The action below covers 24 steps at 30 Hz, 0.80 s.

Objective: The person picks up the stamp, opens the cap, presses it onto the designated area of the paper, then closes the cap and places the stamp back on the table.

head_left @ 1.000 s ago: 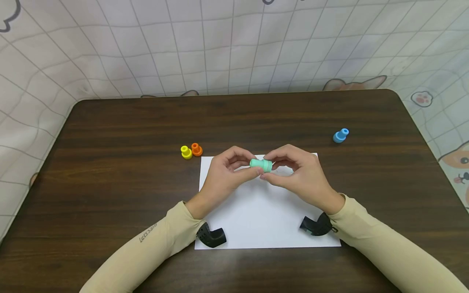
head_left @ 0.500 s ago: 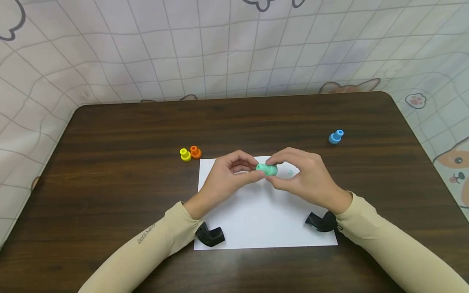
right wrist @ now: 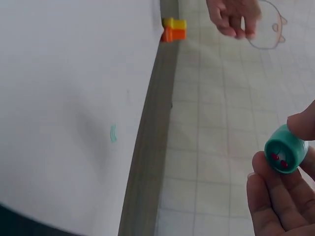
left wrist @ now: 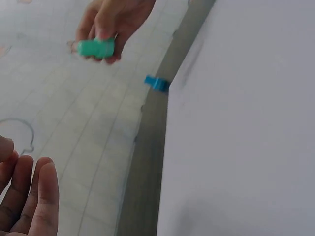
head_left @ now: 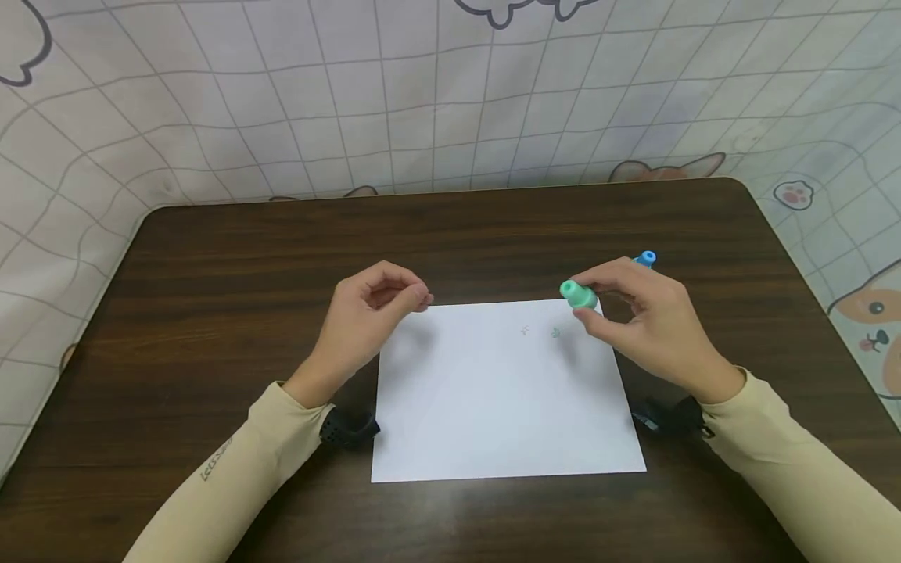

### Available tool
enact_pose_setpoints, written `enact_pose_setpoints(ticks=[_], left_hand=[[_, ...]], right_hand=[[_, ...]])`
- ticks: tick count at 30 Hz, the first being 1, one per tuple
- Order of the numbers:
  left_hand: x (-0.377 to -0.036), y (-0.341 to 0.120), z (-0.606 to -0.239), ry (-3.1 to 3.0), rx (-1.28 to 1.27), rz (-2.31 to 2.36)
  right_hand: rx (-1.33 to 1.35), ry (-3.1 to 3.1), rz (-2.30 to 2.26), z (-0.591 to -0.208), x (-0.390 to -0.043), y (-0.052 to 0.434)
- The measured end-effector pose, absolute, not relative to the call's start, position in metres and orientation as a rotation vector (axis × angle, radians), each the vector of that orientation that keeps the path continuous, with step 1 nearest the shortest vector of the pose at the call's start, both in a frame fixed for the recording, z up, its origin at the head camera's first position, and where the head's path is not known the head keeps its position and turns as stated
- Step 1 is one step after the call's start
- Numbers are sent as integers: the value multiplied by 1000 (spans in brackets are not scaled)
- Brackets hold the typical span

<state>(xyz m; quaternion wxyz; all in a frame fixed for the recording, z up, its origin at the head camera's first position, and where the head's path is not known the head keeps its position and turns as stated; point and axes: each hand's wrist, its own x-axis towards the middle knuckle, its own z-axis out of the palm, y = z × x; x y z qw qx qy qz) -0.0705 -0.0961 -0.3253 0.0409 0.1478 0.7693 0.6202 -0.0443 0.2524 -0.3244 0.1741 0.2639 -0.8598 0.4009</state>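
Observation:
My right hand [head_left: 644, 320] pinches a green toy stamp [head_left: 579, 295] between thumb and fingers, above the paper's far right corner. In the right wrist view, the green stamp's end [right wrist: 281, 156] bears a small red cherry-like picture. My left hand [head_left: 369, 324] hovers by the paper's far left corner, fingers loosely bent and holding nothing visible. The white paper [head_left: 507, 414] lies flat on the table, with a small green print [head_left: 555, 332] and a fainter mark [head_left: 524, 331] near its far edge.
A blue stamp [head_left: 645, 258] stands behind my right hand, partly hidden. A yellow stamp [right wrist: 176, 23] and an orange stamp [right wrist: 174, 34] stand together by the paper's corner, hidden in the head view by my left hand. The dark wooden table [head_left: 211, 313] meets a grid-patterned cloth [head_left: 422, 102].
My hands, earlier together at the green stamp, have parted. The left hand let go and moved left; the right hand carried the stamp right and away, uncovering the marks on the paper.

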Motion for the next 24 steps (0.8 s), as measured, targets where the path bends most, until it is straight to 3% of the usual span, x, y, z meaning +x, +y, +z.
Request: enact_pose_setpoints(ticks=[24], left_hand=[[-92,-185,-345,2694,158,1790]], right_hand=[[210,-2250,1408,-332,-61,337]])
